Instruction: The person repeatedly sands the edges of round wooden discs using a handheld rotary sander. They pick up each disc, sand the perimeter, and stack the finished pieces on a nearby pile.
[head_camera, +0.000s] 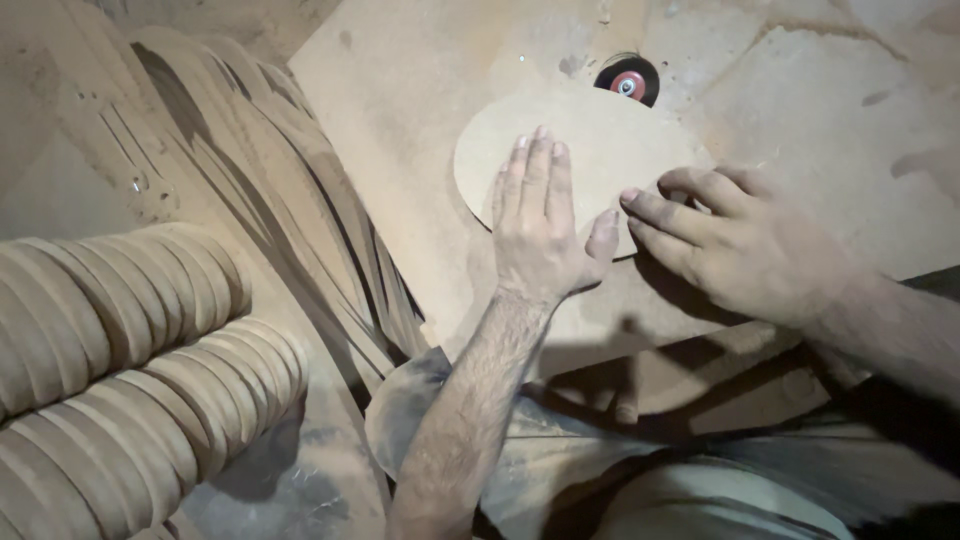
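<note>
We see a flat round wooden disc (590, 150) lying on a dusty board worktable (420, 110), its far edge right beside a small red sanding wheel (628, 82) that sits in a dark round opening in the table top; we cannot tell whether the disc's edge actually touches the wheel. Our left hand (537, 225) lies flat on the near left part of the disc, palm down, fingers straight and close together and pointing away from us, thumb spread out to the right. Our right hand (745, 245) comes in from the right, its fingers loosely curled with the tips resting on the disc's near right edge, just beside the left thumb; neither hand grips anything, both press on the disc from above. Below the hands the table's near edge drops into shadow, and we see dust-covered clothing (560, 460) over our lap. To the left of the table a long fanned row of thin curved wooden pieces (290, 200) leans along its side. Further left, nearer us, two long rows of round discs stacked on edge (120, 370) lie side by side like ribbed rolls. Fine brown dust covers every surface in view.
</note>
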